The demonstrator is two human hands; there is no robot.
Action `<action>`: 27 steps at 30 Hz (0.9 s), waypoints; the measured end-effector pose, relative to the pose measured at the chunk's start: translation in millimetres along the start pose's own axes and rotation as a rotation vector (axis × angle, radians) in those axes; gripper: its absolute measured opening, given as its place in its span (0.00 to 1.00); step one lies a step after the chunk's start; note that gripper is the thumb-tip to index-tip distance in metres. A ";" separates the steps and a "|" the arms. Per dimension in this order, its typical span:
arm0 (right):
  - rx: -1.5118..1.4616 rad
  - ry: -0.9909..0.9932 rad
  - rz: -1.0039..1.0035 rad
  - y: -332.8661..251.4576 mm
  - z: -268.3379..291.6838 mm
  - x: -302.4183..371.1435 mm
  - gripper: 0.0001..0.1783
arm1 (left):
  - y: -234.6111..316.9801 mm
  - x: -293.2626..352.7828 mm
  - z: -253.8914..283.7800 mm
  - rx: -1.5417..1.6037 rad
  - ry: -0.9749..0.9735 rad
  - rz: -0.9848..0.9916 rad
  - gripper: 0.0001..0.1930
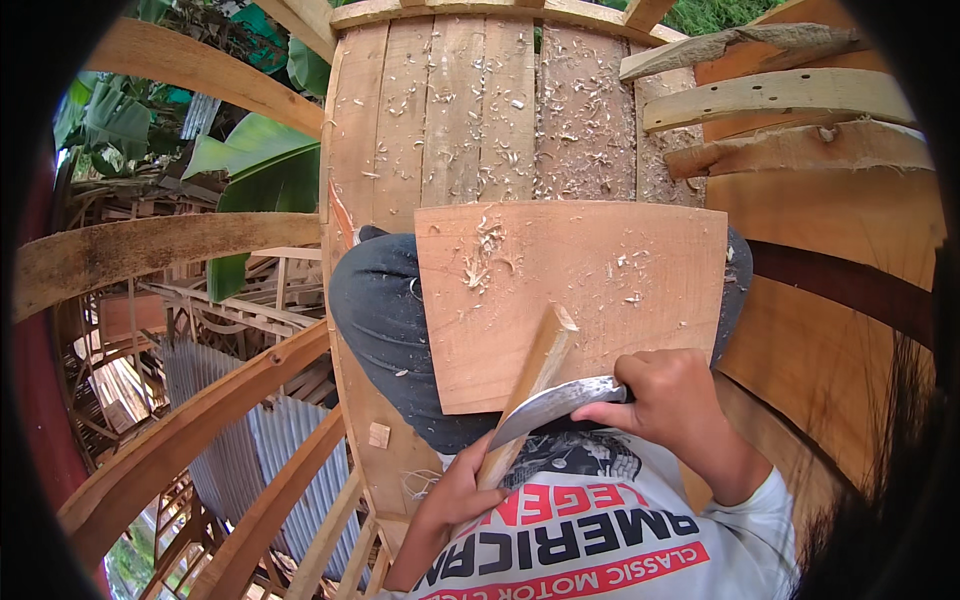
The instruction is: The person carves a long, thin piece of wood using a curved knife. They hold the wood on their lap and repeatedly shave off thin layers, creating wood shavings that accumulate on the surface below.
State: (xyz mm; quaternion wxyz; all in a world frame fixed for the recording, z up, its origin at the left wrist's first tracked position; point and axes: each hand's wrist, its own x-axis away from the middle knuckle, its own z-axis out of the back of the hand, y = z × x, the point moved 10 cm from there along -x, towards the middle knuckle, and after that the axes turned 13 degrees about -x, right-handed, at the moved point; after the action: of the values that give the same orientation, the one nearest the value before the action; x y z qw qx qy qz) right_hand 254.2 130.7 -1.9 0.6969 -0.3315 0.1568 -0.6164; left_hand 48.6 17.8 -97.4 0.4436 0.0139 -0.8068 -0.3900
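Note:
A curved knife (556, 406) with a worn grey blade is in my right hand (668, 398), its fingers closed round the handle and the thumb along the blade. The blade lies across a squared wooden stick (541, 362). My left hand (462, 488) grips the stick's lower end near my shirt, close to the blade's tip. The stick slants up and away, its far end resting over a flat wooden board (640, 255) on my lap. Pale curled shavings (484, 252) are scattered on the board.
I sit on a plank floor (455, 120) strewn with shavings. Wooden rails (170, 240) run along the left side, with corrugated metal sheets (300, 460) below and banana leaves (255, 160) beyond. Rough planks (785, 97) and a brown panel (830, 225) stand on the right. A small wood block (379, 435) lies by my left knee.

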 end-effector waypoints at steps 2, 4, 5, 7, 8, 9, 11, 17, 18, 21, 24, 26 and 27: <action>0.026 -0.055 -0.018 4.1 -17.4 -0.8 0.37 | -0.7 0.2 3.2 -0.002 0.015 -0.017 0.39; 0.109 0.018 0.013 2.3 -8.4 -9.2 0.37 | -1.2 -1.2 4.6 -0.038 0.035 -0.045 0.35; 0.160 0.053 0.034 5.6 -0.5 -18.8 0.38 | -0.4 -0.8 3.6 -0.047 0.044 -0.054 0.32; 0.170 0.356 -0.411 89.5 58.9 -32.3 0.37 | -9.6 4.2 1.5 -0.038 0.024 -0.030 0.34; 0.112 0.464 -0.461 112.2 89.5 -21.9 0.35 | -21.4 7.6 2.0 -0.030 -0.012 -0.005 0.38; 0.045 0.577 -0.498 123.6 121.1 -14.6 0.33 | -29.2 8.2 0.4 -0.033 -0.046 0.022 0.43; -0.083 0.508 -0.425 107.0 126.7 -8.8 0.32 | -36.4 8.5 1.3 -0.020 -0.066 0.073 0.42; -0.387 0.312 -0.246 54.7 43.8 -10.0 0.26 | 43.3 25.0 13.6 -0.275 0.200 -0.092 0.34; -0.511 0.307 -0.244 55.5 34.3 -9.2 0.25 | 63.9 30.1 18.3 -0.385 0.267 -0.081 0.35; -0.937 0.300 -0.115 54.4 10.0 -9.1 0.22 | 120.9 38.9 33.5 -0.783 0.523 -0.135 0.35; -1.379 0.131 -0.065 43.5 -10.8 -12.4 0.28 | 180.4 40.1 23.6 -1.039 0.744 -0.225 0.35; -1.664 0.023 -0.048 23.8 -8.8 -13.7 0.31 | 207.0 32.9 5.5 -1.096 0.780 -0.242 0.36; -1.720 0.075 -0.034 23.3 -3.3 -12.1 0.31 | 218.6 25.6 -5.7 -1.121 0.783 -0.250 0.36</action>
State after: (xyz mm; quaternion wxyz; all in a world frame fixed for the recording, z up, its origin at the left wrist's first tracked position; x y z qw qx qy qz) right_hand 267.4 141.9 -21.9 0.1884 -0.7259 0.5873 -0.3044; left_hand 108.0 156.9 62.6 0.5938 0.0151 -0.2565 -0.7624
